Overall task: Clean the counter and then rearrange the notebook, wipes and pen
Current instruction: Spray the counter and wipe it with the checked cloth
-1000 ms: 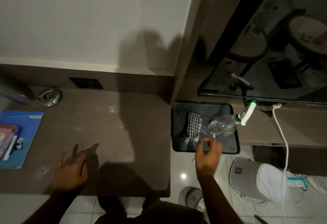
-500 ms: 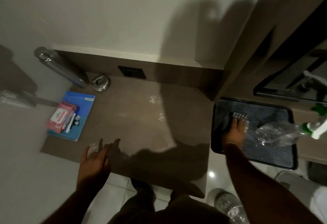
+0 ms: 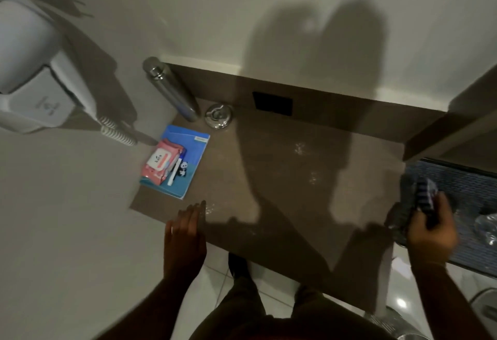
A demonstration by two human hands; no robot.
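Observation:
A brown counter (image 3: 282,183) carries wet droplets in several spots. At its left end lies a blue notebook (image 3: 195,151). On the notebook rest a pink wipes pack (image 3: 162,161) and a white pen (image 3: 176,170) beside it. My left hand (image 3: 187,229) lies flat on the counter's front edge, fingers apart, holding nothing. My right hand (image 3: 430,229) is shut on a dark checked cloth (image 3: 419,200), lifted just above the black tray (image 3: 473,178) at the right, by the counter's right edge.
A steel flask (image 3: 172,89) and a round metal ashtray (image 3: 218,115) stand at the back left. A dark wall socket (image 3: 272,103) sits in the backsplash. A clear spray bottle (image 3: 488,226) lies on the tray. A white wall hair dryer (image 3: 35,79) hangs left.
My right hand reached into the tray, closed on the checked cloth and lifted it toward the counter. The view swung left. My left hand stayed flat on the counter edge.

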